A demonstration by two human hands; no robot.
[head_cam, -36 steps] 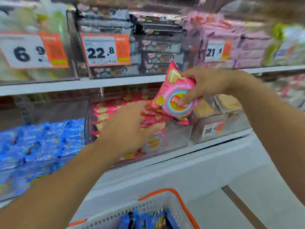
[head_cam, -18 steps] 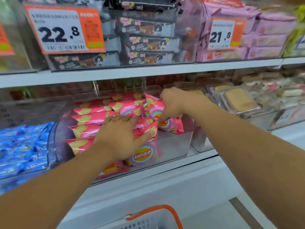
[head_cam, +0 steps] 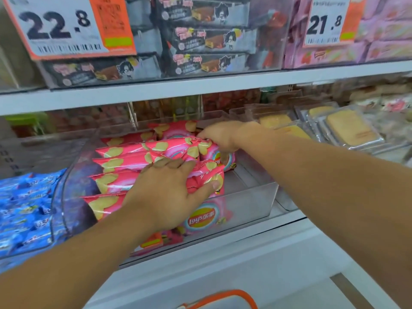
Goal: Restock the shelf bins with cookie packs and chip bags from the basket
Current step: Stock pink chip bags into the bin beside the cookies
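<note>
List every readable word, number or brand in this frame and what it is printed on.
"22.8": left price tag, upper shelf.
"21.8": right price tag, upper shelf.
"Lay's": logo showing mirrored on the clear bin front, below the pink chip bags.
Barcodes, small tag print, dark cookie pack lettering: too blurred.

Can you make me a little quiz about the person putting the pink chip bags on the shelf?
1. True or false: the left hand is pressing down on the pink chip bags in the clear bin.
2. What lies in the bin left of the pink one? A) blue packs B) green bottles C) red cans
3. Fill in: the price tag above the left hand reads ____.

Key: 1 true; 2 A; 3 22.8
</note>
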